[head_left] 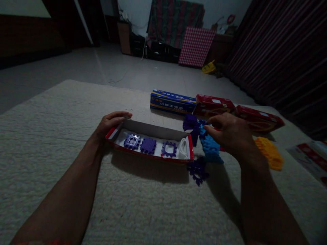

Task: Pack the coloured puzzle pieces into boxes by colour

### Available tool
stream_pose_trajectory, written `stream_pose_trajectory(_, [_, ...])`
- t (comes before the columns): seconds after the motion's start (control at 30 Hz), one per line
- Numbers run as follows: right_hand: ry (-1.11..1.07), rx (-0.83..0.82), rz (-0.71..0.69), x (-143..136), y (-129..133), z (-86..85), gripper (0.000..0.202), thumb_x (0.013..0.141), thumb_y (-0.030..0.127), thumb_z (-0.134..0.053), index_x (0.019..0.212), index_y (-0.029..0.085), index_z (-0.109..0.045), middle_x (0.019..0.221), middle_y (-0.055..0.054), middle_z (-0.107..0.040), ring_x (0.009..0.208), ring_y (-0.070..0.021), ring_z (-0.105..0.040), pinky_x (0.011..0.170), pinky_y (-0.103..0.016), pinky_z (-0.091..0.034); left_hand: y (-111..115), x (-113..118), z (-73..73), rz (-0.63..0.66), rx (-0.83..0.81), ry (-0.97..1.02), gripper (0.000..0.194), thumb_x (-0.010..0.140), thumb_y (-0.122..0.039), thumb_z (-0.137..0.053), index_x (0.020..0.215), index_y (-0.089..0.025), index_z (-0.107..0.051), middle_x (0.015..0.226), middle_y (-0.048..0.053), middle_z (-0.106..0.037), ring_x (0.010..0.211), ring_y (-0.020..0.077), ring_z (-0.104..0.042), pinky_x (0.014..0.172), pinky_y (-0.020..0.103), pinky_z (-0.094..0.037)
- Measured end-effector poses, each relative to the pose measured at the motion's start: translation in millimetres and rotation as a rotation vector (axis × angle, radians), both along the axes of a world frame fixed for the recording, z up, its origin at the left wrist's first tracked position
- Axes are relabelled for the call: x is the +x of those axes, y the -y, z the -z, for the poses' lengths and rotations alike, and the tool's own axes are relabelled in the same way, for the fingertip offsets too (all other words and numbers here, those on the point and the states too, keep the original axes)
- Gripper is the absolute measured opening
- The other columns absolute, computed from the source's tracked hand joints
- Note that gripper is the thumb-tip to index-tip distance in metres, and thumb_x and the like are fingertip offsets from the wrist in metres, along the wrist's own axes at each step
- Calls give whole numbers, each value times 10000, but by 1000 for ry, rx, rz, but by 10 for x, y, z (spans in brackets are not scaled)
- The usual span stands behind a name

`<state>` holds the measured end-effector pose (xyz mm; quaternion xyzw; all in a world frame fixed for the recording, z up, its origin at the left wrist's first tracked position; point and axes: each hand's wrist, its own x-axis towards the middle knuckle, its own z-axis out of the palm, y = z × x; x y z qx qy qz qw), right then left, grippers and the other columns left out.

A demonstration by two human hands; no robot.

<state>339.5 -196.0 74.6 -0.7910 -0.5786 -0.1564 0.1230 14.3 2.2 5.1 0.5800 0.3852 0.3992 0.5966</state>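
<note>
My left hand [112,123] is wrapped around the left end of an open, shallow cardboard box [150,128] with red ends. Inside it lie a purple window tile [132,141], a solid purple tile [148,145], a purple frame tile [175,149] and a white looped strip [183,146]. To the right of the box, my right hand [227,131] pinches a toothed plastic tile [202,129] at the pile; the fingertips partly cover it. Around it are dark purple tiles [190,122], light blue tiles [211,148] and more purple tiles [198,170] nearer me.
Behind the pile stand a blue box [172,102] and two red boxes [214,104]. Yellow tiles [269,153] lie right of my right wrist, with a red and white package [311,158] beyond. Everything rests on a pale quilted cover [153,207].
</note>
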Motion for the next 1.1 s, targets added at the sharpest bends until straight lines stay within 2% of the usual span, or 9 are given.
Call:
stream_pose_trajectory(0.07, [-50,1,-90,-186,-23,-95,182,879,315,-638,908,190,-767,905,-82,-694,779,-202,-626,698,-330,-457,20,6,-13,-5,2,-17,314,666,-373,-774,946,-232,-782,1075,92,-765,896,277,-697,692,358,-580])
stream_pose_trajectory(0.17, [-94,-96,-223,-542,-105,-139,164,894,292,-635,925,201,-768,913,-72,-693,774,-186,-619,688,-313,-442,32,8,-17,-14,-3,-22,326,674,-386,-760,962,-233,-774,1066,92,-764,897,284,-697,691,369,-583])
stream_pose_trajectory(0.27, [-83,-212,-290,-816,-192,-81,141,899,256,-646,910,198,-774,899,-68,-682,754,-173,-605,666,-302,-406,21,5,-11,-21,10,-28,290,676,-372,-753,935,-242,-778,1084,93,-761,916,290,-699,721,386,-586])
stream_pose_trajectory(0.37, [-37,-297,-315,-933,-233,3,138,905,224,-646,904,194,-780,893,-75,-676,777,-177,-604,678,-305,-378,-2,0,0,-14,16,-40,261,678,-356,-743,915,-253,-781,1067,92,-761,902,290,-706,745,403,-588])
stream_pose_trajectory(0.57, [41,-367,-286,-914,-233,122,162,910,223,-629,818,186,-758,853,-79,-661,744,-180,-574,653,-319,-311,-9,-1,5,-15,-2,-30,267,680,-344,-740,924,-245,-787,1076,84,-758,872,272,-702,735,385,-585])
stream_pose_trajectory(0.73, [45,-390,-279,-877,-242,161,166,911,217,-614,817,189,-749,869,-81,-660,753,-180,-562,665,-326,-295,7,10,-14,-24,3,-31,291,653,-358,-758,913,-232,-786,1099,88,-762,922,290,-697,729,377,-593])
stream_pose_trajectory(0.9, [47,-397,-275,-898,-236,140,156,907,231,-628,845,179,-761,884,-93,-665,786,-197,-584,673,-331,-309,-5,6,1,-29,8,-15,309,652,-349,-754,932,-223,-788,1096,96,-764,954,300,-697,752,382,-594])
stream_pose_trajectory(1.1, [-4,-252,-225,-755,-188,-3,158,909,236,-625,878,190,-773,886,-77,-676,741,-179,-587,656,-313,-355,3,-4,18,-22,1,-6,299,688,-338,-760,958,-213,-785,1075,97,-761,901,273,-703,740,361,-586])
